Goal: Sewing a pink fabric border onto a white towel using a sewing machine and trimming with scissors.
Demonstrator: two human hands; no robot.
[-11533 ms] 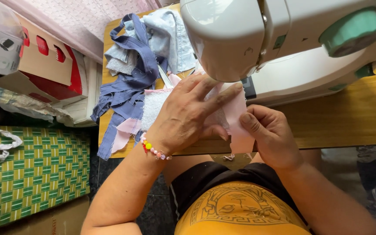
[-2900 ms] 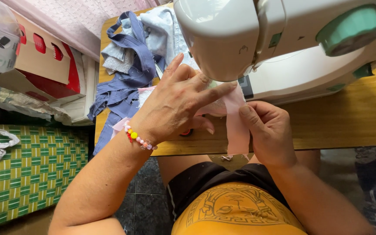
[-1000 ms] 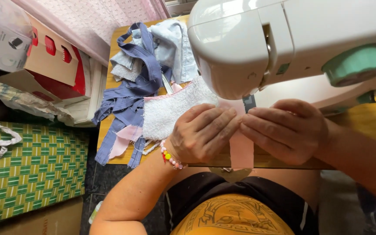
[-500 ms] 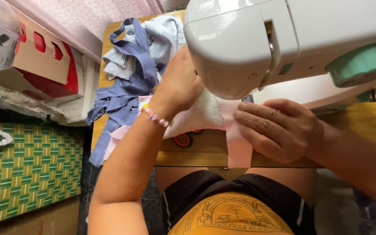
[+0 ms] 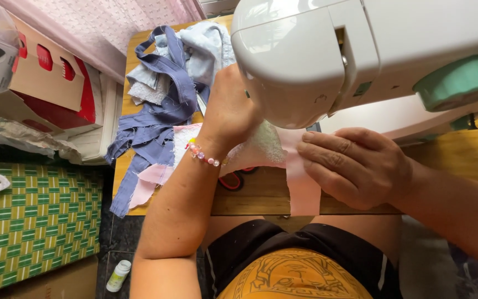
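A wooden desk [image 5: 261, 194] fills the middle of the frame, with a green-and-white checked mat [image 5: 34, 221] on the floor at lower left and a small white bottle [image 5: 118, 275] lying beside it. A white sewing machine [image 5: 360, 61] with a mint-green wheel takes up the upper right and hides the needle area. A heap of blue and white fabric scraps [image 5: 167, 83] lies on the desk at upper centre, next to a red and tan cardboard box [image 5: 56, 83] at upper left. The left hand [image 5: 230, 111] reaches up under the head of the machine; its fingers are hidden there, so whether it grips anything cannot be told. It wears a bead bracelet [image 5: 203, 155]. The right hand [image 5: 355, 166] lies flat, fingers extended, pressing a pink cloth strip [image 5: 302, 182] that hangs over the desk's near edge. White textured cloth [image 5: 261, 149] sits between the hands. Red-handled scissors [image 5: 233, 180] peek out below it.
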